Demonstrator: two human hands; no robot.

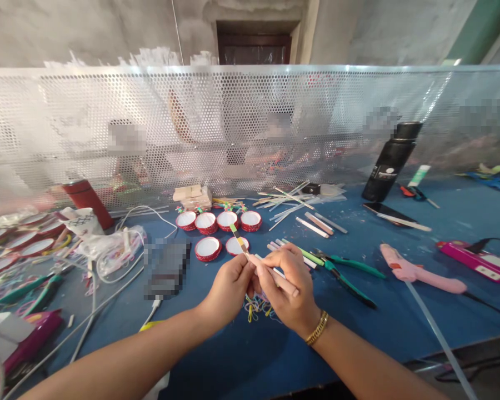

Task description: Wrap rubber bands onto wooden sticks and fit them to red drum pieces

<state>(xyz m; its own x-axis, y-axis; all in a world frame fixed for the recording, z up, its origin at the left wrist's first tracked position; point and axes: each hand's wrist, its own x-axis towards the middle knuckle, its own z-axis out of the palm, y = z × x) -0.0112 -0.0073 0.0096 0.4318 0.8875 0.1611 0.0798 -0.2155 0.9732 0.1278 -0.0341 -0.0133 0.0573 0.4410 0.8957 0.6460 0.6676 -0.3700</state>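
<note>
Both hands meet above the blue table (216,355). Between the fingertips of my left hand (231,280) is the lower end of a thin stick with green, dark and yellow bands (239,240), pointing up and away. My right hand (289,283) is closed around a pale pink stick (285,283), whose tip touches or nearly touches the banded stick. Just beyond the hands sit small red-rimmed white discs (207,248), some in stacks. Under the hands lies a tangle of coloured cords (260,306), partly hidden.
Green-handled pliers (348,275) and a pink glue gun (420,273) lie right. A phone (169,269) with a white cable is left. Behind stand a red bottle (88,203), a black bottle (391,161) and a perforated metal screen (233,122). Loose sticks (294,203) lie near it.
</note>
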